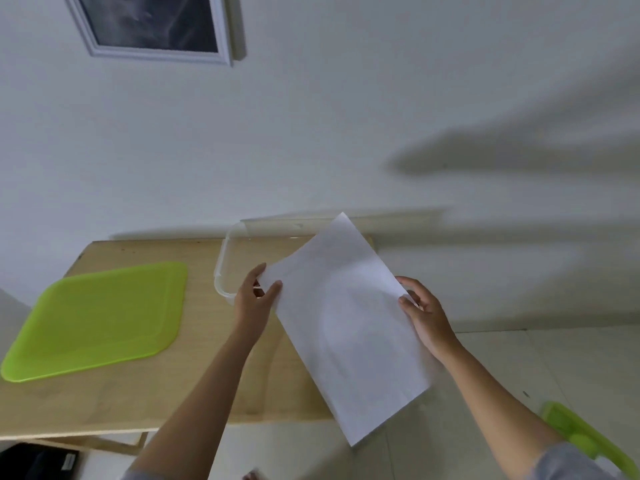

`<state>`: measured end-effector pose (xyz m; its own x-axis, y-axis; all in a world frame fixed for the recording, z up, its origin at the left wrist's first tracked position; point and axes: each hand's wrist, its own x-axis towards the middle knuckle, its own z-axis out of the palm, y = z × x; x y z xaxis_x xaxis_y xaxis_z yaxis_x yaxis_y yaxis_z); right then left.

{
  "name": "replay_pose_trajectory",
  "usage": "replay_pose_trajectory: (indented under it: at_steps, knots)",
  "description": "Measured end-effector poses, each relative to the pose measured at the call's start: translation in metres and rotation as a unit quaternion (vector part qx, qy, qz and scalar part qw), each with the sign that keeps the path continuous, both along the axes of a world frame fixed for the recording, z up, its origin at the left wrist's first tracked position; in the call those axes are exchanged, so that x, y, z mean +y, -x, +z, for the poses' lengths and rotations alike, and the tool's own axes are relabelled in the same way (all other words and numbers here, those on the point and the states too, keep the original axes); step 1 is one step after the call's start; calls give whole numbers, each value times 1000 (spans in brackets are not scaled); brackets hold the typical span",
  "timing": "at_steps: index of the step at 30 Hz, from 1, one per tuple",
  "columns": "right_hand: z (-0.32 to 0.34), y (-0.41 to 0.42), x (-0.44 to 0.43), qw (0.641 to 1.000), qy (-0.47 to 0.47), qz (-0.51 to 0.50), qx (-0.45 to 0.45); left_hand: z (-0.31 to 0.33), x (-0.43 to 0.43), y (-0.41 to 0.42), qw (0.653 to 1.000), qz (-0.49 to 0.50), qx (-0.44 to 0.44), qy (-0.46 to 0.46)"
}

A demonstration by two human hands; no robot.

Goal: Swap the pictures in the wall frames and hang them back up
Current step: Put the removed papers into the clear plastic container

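Left hand (254, 299) pinched the upper-left edge of a blank white paper sheet (349, 327), thumb on top, fingers under. Right hand (424, 315) gripped the sheet's right edge the same way, so both were clamped on it. Sheet was held tilted above the right end of a light wooden bench (207, 368), its lower corner hanging past the bench's edge. Just beyond the left hand sat a clear plastic container (223, 268), partly hidden by the sheet. Further left lay a lime-green plastic tray (97, 320). Up & left on the wall hung a white-framed dark picture (152, 26).
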<state>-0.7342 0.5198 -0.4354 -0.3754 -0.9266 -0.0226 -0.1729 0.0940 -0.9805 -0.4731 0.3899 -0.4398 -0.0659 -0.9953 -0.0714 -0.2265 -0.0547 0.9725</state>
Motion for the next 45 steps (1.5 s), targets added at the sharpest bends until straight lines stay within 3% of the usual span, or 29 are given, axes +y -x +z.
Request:
replay_pose_trajectory:
  at_steps: [7, 11, 26, 32, 35, 38, 41, 45]
  knots:
    - [2, -40, -105, 980, -28, -18, 197, -4, -62, -57, 999, 34, -14, 3]
    - [0, -56, -172, 967, -31, -26, 252, -12, -99, -76, 999, 33, -34, -5]
    - [-55, -72, -278, 946, -58, -14, 320, -39, -137, -85, 992, 5, -123, -29]
    - [-57, -88, -250, 952, -83, -9, 293, -43, -142, -72, 971, -2, -223, 87]
    - [-55, -98, -224, 935, -145, 7, 324, -48, -152, -56, 933, -100, -293, 184]
    - [-58, -108, -207, 889, -218, 44, 400, -50, -159, -37, 867, -244, -392, 189]
    - [-66, -113, -204, 846, -284, 91, 443, -60, -165, -25, 785, -353, -489, 143]
    - [-78, -111, -212, 826, -330, 146, 434, -76, -169, -24, 756, -412, -509, 26]
